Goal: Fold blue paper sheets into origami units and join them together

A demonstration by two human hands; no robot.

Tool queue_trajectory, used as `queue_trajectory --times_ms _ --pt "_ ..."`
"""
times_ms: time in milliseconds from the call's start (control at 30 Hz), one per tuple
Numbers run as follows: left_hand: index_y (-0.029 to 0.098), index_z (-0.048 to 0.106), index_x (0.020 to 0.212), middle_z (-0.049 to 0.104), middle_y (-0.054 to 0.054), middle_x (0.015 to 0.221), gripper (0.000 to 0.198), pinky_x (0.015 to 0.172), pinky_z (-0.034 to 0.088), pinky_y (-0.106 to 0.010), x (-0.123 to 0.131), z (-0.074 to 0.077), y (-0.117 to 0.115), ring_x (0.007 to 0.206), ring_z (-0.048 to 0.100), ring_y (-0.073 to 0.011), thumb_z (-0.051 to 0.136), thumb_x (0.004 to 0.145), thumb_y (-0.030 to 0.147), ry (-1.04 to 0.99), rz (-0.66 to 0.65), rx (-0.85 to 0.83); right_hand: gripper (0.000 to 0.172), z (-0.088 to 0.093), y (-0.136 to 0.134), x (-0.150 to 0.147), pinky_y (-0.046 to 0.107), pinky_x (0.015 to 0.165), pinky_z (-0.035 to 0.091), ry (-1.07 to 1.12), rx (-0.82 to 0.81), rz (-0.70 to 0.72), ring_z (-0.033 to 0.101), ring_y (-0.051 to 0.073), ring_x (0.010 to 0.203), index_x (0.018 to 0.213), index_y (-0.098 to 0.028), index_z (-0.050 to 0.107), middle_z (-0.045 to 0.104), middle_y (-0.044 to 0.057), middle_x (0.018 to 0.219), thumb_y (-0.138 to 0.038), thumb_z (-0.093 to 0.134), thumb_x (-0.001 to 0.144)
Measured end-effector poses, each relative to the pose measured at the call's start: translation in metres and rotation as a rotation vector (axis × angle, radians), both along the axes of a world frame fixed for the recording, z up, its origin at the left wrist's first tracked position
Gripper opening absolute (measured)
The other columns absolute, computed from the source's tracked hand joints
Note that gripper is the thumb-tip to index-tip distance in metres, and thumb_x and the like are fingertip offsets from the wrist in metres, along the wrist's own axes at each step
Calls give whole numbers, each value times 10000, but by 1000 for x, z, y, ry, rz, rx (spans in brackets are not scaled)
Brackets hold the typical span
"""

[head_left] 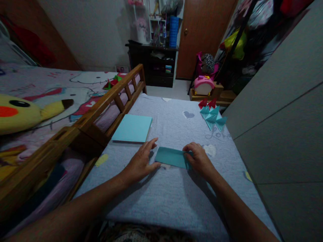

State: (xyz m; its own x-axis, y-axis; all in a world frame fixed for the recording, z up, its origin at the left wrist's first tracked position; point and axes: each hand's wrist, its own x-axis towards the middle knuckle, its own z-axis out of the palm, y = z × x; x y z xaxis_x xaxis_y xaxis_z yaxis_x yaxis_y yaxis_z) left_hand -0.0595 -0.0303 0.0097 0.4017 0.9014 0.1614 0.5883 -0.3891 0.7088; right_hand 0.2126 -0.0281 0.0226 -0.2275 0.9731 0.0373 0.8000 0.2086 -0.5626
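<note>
A folded teal paper strip point(171, 157) lies on the grey-blue bedsheet point(161, 195) between my hands. My left hand point(141, 163) rests flat with fingers stretched out, its fingertips touching the strip's left end. My right hand point(199, 158) presses its curled fingers down on the strip's right end. A stack of light blue square paper point(132, 128) lies just beyond my left hand.
Several folded teal and red paper pieces point(212, 116) lie at the far right of the sheet. A wooden bed rail point(101, 111) runs along the left, with a yellow plush toy point(22, 112) behind it. A grey wall point(285, 117) bounds the right.
</note>
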Motion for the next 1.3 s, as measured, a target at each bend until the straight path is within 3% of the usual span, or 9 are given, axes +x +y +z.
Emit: queue_trajectory --times_ms 133,267,333,400,600,733,867,1133,1300 --pt "376 311 1510 391 -105 1513 870 1026 481 -504 6 13 5 1303 506 -316 785 781 327 -199 -78 -208 177 3 4 11 438 968 400 222 146 -22 554 259 1048 915 -233 687 642 67 1026 -123 558 865" --pt "309 366 1490 452 -147 1506 864 1129 356 -550 13 20 18 1414 410 -367 742 779 622 -515 -295 -583 156 10 5 15 506 1051 374 322 255 -50 524 287 1186 904 -256 693 604 83 1185 -171 563 886" --pt "261 399 1465 437 -178 1526 841 1141 331 -561 22 23 26 1419 412 -381 516 830 800 -710 -290 -809 177 11 5 14 525 1080 365 336 289 -43 495 296 1255 908 -260 698 570 85 1276 -163 553 884" --pt "241 390 1469 435 -194 1521 890 1153 310 -555 33 24 32 1414 418 -383 557 801 805 -736 -253 -904 206 9 5 12 537 1104 357 343 320 -28 460 302 1312 905 -256 702 529 85 1352 -137 537 873" --pt "267 222 1543 349 -211 1542 1197 1106 371 -548 62 19 32 1385 442 -377 905 595 528 -550 -274 -818 309 -6 2 -2 549 1139 354 384 344 7 407 291 1386 1066 -288 700 468 75 1437 -120 523 875" --pt "282 198 1558 303 -224 1556 1241 1069 406 -553 66 12 27 1420 384 -399 925 570 473 -489 -167 -707 687 -15 -3 -12 536 1129 398 585 274 -49 338 281 1460 1522 -356 334 314 93 1584 -192 563 896" --pt "296 226 1551 355 -205 1526 1159 1006 477 -512 67 11 25 1367 452 -381 908 621 410 -549 -147 -671 772 -20 -8 -17 521 1065 478 815 40 -71 461 284 1380 1582 -363 147 334 126 1586 -316 566 935" --pt "281 300 1532 391 -168 1505 1023 926 523 -416 68 11 22 1253 537 -324 859 683 393 -559 -116 -606 540 -16 -9 -9 569 1154 361 540 218 -46 321 296 1467 1362 -345 570 272 46 1607 -139 521 865" --pt "337 285 1558 391 -113 1525 890 866 525 -370 56 17 22 1093 575 -238 727 786 318 -486 -80 -520 614 -19 -9 3 570 1162 345 368 301 50 346 279 1450 1176 -282 685 379 65 1548 26 435 707"
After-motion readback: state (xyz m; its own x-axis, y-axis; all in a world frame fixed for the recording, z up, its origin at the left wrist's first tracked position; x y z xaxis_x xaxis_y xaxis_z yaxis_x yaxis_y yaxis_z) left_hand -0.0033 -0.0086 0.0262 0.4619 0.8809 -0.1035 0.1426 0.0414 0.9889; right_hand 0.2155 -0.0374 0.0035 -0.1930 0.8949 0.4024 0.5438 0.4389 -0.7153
